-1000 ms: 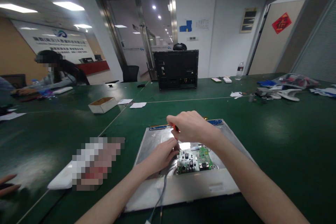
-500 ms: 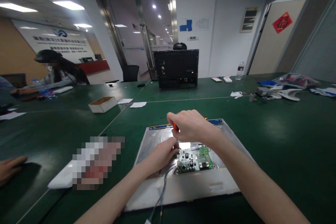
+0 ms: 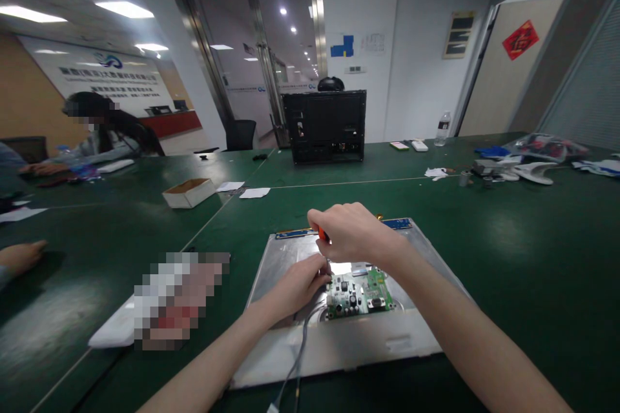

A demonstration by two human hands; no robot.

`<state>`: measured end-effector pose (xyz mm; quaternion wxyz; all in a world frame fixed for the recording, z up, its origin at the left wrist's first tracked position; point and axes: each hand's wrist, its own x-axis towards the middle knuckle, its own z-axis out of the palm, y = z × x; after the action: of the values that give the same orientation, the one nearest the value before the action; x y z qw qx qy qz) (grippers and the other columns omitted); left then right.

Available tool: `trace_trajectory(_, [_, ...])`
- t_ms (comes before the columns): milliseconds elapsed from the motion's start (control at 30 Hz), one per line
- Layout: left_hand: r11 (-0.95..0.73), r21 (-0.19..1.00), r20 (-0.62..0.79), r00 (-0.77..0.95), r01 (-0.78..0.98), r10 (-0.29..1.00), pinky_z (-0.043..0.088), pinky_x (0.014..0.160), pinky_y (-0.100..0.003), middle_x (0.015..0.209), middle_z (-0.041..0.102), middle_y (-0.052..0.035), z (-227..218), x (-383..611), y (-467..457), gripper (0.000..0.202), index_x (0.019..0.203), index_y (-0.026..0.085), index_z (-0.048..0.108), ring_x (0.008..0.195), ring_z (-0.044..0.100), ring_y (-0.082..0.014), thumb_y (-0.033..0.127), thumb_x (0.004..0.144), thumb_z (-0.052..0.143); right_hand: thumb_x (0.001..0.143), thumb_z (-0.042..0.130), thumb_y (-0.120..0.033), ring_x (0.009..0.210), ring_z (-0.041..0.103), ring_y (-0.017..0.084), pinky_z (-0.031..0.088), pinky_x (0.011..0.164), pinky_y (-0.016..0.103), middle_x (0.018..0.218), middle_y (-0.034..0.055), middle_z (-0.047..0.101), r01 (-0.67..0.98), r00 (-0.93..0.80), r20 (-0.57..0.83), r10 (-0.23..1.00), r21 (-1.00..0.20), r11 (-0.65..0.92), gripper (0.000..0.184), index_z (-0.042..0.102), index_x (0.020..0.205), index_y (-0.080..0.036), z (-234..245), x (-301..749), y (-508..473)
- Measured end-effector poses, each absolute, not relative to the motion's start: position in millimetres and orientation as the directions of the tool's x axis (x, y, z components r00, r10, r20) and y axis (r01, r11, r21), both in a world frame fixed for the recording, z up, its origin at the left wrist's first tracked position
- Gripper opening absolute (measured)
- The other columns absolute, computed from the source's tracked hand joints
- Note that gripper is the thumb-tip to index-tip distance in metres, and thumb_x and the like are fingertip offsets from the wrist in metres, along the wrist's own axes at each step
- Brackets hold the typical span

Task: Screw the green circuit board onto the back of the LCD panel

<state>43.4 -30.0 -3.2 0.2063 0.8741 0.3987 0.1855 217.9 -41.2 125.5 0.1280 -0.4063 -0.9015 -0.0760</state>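
My right hand is wrapped round the red handle of a screwdriver, held upright with its shaft pointing down. The tip meets the left back corner of a green circuit board. My left hand has its fingers pinched together around the lower shaft at that corner; whether they also hold a screw is hidden. Under both hands lies a silver metal display panel, with a blue strip board along its far edge. A grey cable runs from the board's left side toward me.
Left of the panel lie a white object and a blurred-out item. Farther off are an open carton, papers and a black monitor back. A co-worker's hand rests at the left; another person sits beyond.
The co-worker's hand at the left edge has shifted up and back a little. My own hands and the screwdriver stay nearly in the same place.
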Motion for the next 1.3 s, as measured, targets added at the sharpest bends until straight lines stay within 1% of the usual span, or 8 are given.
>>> trace_trajectory(200, [-0.611,0.524,0.162,0.635,0.594,0.756,0.044,0.07,-0.029,0.086,0.063,-0.0022,-3,41,-28,0.006,0.085,0.018,0.055,0.077,0.057,-0.0185,0.014,0.088,0.051,0.077,0.055,-0.025,0.064,0.057,0.015,0.016,0.05,0.028,0.081,0.0044,0.069,0.752,-0.64,0.249,0.727,0.012,0.659,0.019,0.057,0.095,-0.019,127,220,-42])
trace_trajectory(333, [-0.628,0.56,0.158,0.675,0.54,0.721,0.045,0.073,-0.03,0.09,0.062,-0.0033,0,37,-28,0.008,0.092,0.018,0.056,0.081,0.057,-0.0187,0.014,0.088,0.049,0.077,0.055,-0.023,0.063,0.056,0.015,0.016,0.049,0.028,0.082,0.0044,0.07,0.748,-0.644,0.256,0.72,0.014,0.664,0.018,0.057,0.094,-0.019,127,221,-41])
trace_trajectory(500, [-0.625,0.58,0.156,0.681,0.523,0.715,0.045,0.076,-0.031,0.091,0.063,-0.0037,3,34,-28,0.014,0.094,0.018,0.057,0.084,0.057,-0.0195,0.011,0.086,0.048,0.076,0.056,-0.023,0.062,0.054,0.014,0.015,0.049,0.028,0.079,0.0041,0.069,0.742,-0.648,0.265,0.714,0.009,0.67,0.017,0.056,0.092,-0.019,126,220,-39])
trace_trajectory(700, [-0.626,0.578,0.178,0.668,0.523,0.723,0.045,0.072,-0.03,0.088,0.063,-0.0039,0,35,-25,0.008,0.088,0.018,0.057,0.08,0.057,-0.0192,0.015,0.089,0.049,0.078,0.056,-0.024,0.063,0.055,0.015,0.015,0.049,0.028,0.082,0.0052,0.07,0.755,-0.639,0.254,0.726,0.021,0.656,0.018,0.056,0.095,-0.018,126,219,-40])
trace_trajectory(867, [-0.632,0.586,0.186,0.676,0.506,0.713,0.044,0.072,-0.03,0.089,0.063,-0.0036,-5,33,-22,0.008,0.09,0.018,0.057,0.08,0.057,-0.0188,0.016,0.089,0.05,0.078,0.055,-0.025,0.063,0.057,0.015,0.016,0.049,0.029,0.082,0.0055,0.07,0.759,-0.634,0.26,0.728,0.028,0.651,0.021,0.057,0.098,-0.018,125,219,-39])
trace_trajectory(1067, [-0.624,0.596,0.189,0.667,0.506,0.721,0.044,0.072,-0.029,0.088,0.063,-0.0033,-7,33,-21,0.008,0.088,0.018,0.057,0.079,0.057,-0.0184,0.016,0.089,0.05,0.08,0.055,-0.027,0.065,0.058,0.016,0.016,0.05,0.029,0.082,0.0057,0.07,0.766,-0.627,0.268,0.732,0.036,0.642,0.02,0.058,0.099,-0.018,124,218,-39])
trace_trajectory(1167, [-0.609,0.601,0.173,0.66,0.518,0.731,0.045,0.072,-0.029,0.087,0.063,-0.0031,-4,34,-23,0.008,0.086,0.018,0.058,0.079,0.057,-0.0182,0.016,0.089,0.05,0.083,0.056,-0.03,0.065,0.059,0.016,0.016,0.05,0.029,0.08,0.0056,0.07,0.775,-0.615,0.281,0.736,0.047,0.63,0.02,0.058,0.099,-0.019,124,217,-38])
trace_trajectory(1300, [-0.589,0.602,0.151,0.648,0.538,0.746,0.045,0.071,-0.029,0.086,0.064,-0.0024,1,36,-25,0.009,0.085,0.018,0.059,0.078,0.057,-0.0181,0.015,0.088,0.051,0.084,0.058,-0.041,0.066,0.06,0.017,0.017,0.05,0.029,0.08,0.0057,0.07,0.775,-0.614,0.289,0.734,0.049,0.629,0.025,0.058,0.098,-0.019,124,217,-37])
